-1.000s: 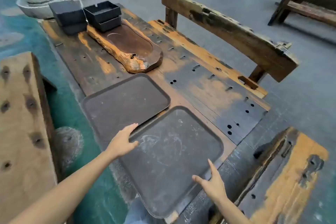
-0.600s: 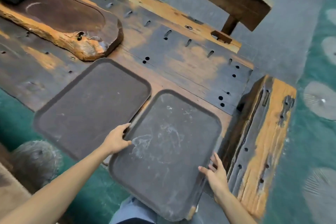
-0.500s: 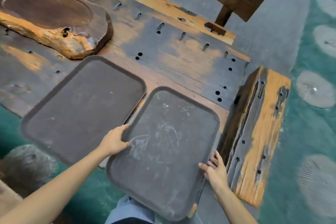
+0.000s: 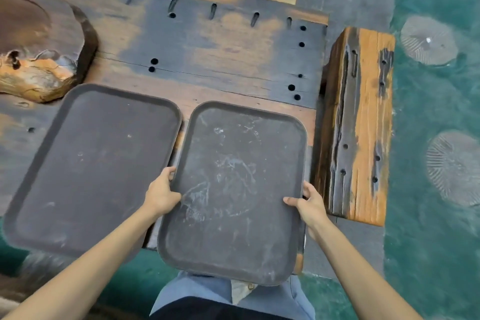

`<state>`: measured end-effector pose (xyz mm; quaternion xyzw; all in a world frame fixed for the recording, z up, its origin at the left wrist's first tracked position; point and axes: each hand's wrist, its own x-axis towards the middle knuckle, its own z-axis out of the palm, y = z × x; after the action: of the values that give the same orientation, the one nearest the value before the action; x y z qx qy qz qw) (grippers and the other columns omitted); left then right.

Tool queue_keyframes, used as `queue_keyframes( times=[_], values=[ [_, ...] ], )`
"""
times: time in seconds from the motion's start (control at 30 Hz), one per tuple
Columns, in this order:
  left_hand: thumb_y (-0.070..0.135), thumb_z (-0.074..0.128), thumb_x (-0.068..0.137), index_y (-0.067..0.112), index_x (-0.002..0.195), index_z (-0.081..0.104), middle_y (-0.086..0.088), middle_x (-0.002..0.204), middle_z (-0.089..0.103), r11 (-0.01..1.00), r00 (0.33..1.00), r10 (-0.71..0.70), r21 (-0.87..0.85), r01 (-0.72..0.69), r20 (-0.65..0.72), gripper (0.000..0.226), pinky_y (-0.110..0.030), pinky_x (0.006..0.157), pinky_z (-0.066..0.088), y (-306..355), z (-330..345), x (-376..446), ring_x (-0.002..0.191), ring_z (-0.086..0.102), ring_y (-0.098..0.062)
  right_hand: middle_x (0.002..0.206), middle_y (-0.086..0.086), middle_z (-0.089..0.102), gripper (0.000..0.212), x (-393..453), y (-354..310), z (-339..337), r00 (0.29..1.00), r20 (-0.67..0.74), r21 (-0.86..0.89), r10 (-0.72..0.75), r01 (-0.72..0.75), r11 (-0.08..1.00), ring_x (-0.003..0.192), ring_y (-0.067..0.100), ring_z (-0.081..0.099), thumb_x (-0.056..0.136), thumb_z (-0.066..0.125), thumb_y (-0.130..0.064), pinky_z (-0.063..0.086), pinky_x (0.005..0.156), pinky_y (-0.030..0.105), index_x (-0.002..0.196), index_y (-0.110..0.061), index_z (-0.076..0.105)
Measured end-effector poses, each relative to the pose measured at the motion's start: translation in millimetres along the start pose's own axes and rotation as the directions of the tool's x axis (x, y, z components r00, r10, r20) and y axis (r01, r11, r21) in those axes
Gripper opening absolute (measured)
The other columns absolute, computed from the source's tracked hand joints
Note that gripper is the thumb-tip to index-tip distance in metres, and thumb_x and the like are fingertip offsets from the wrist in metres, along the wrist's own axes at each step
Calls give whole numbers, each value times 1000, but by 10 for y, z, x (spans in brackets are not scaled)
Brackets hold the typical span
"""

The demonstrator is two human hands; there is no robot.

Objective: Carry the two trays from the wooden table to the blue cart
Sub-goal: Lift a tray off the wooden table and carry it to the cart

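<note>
Two dark brown rectangular trays lie side by side on the worn wooden table (image 4: 220, 54). The right tray (image 4: 233, 228) is scuffed with pale marks and its near end hangs over the table's edge. My left hand (image 4: 161, 193) grips its left rim, thumb on top. My right hand (image 4: 309, 202) grips its right rim, thumb on the tray's surface. The left tray (image 4: 91, 169) rests flat beside it, untouched. The blue cart is out of view.
A carved wooden slab (image 4: 39, 47) sits at the table's far left. A thick wooden block bench (image 4: 361, 122) stands right of the table. Green patterned floor (image 4: 436, 138) lies to the right and below me.
Both hands have closed onto the right tray's side rims. The view has tilted down over the table, and the tray sits squarer to me with its near end past the edge.
</note>
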<state>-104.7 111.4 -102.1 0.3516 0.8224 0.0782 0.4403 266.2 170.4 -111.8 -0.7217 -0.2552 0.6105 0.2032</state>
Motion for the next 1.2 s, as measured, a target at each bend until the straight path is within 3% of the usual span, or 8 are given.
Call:
queue_keyframes(
  times=[0.17,0.27,0.4,0.57,0.7,0.83,1.0,1.2],
  values=[
    [-6,67,72,24,128,47,4,110,55,997,1000,20,-79,-19,19,66,-17,63,43,104,11,-77,96,57,-18,97,-12,77,56,-144,41,-143,1000,7,128,18,-19,992,84,10,75,75,79,6,59,62,24,106,-38,62],
    [-2,73,70,29,121,48,2,110,57,995,996,58,-84,-53,61,64,-27,63,48,294,72,-166,92,63,-23,97,-12,78,54,-293,111,-359,1000,-16,187,19,-16,982,82,6,75,75,78,9,57,58,18,103,-35,64],
    [-1,76,72,32,114,47,3,108,57,990,983,132,-67,-124,125,61,-20,54,46,641,273,-259,84,64,-18,98,-12,77,55,-476,224,-734,997,-68,241,28,-11,970,85,8,75,75,78,8,57,62,19,109,-32,63],
    [-3,71,73,22,122,51,-3,108,59,961,955,253,77,-267,158,58,-43,69,56,1168,694,-480,80,65,-29,95,-12,76,58,-699,484,-1377,978,-193,315,75,-11,949,81,9,74,76,72,16,56,58,19,116,-25,63],
    [-2,69,76,20,121,51,-3,109,58,896,907,359,190,-401,222,54,-42,67,55,1638,1166,-719,71,67,-27,94,-13,66,64,-859,730,-1927,931,-347,327,113,8,945,71,-5,65,78,60,24,49,49,11,124,-20,59],
    [-5,66,78,24,129,50,1,103,58,861,862,390,202,-466,324,61,-32,58,52,2086,1747,-1008,71,68,-21,95,-12,64,60,-1059,1067,-2547,872,-461,367,165,18,930,72,2,61,81,46,24,46,45,10,115,-23,60],
    [-6,65,74,29,134,52,-3,96,57,790,788,426,242,-563,444,70,-28,64,51,2645,2541,-1441,72,65,-23,99,-16,62,61,-1365,1604,-3394,820,-512,464,255,14,886,78,7,64,82,43,23,47,45,12,106,-30,61],
    [-5,69,74,29,131,49,-2,99,56,651,649,475,260,-714,594,68,-26,69,48,3254,3618,-2123,74,62,-21,114,-5,64,64,-1878,2337,-4283,743,-542,620,392,39,784,85,3,63,83,43,23,49,50,14,122,-24,61]
  ],
)
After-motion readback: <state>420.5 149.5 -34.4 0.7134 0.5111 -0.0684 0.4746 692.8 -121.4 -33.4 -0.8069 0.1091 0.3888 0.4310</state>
